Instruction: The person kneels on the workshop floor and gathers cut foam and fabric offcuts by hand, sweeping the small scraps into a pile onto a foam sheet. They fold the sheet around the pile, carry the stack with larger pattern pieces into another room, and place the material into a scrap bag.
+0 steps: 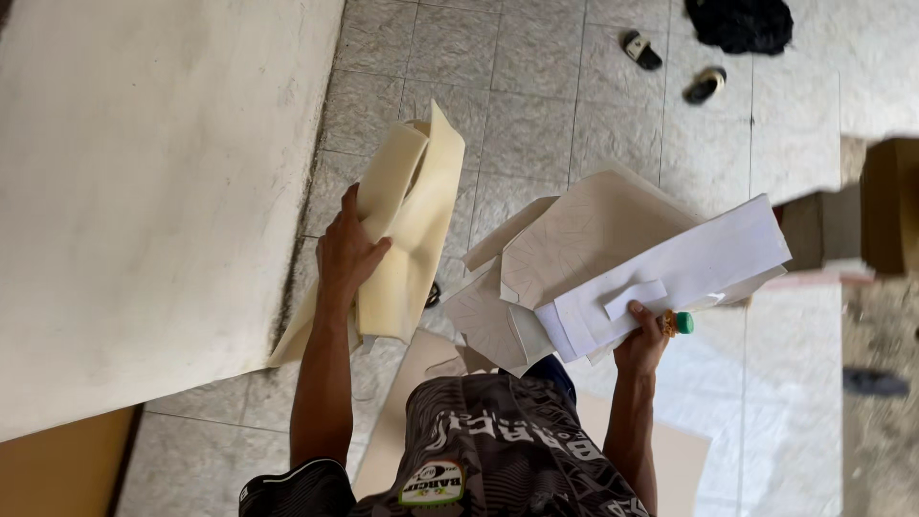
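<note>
Gripping: left hand [347, 257] fingers clamped on cream foam sheet [407, 225] | right hand [641, 340] fingers clenched around white paper patterns [632, 258], green-capped marker [678, 324]

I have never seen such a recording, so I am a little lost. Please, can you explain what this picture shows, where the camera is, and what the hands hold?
There is no machine here. A person wears one camera on the head, and it looks down past the shirt at both bare hands and a tiled floor.

The left hand holds a folded cream sheet. The right hand holds a stack of paper patterns and a pen with a green cap.

A big white board lies on the left. Two sandals and a black cloth lie on the floor further away.
</note>
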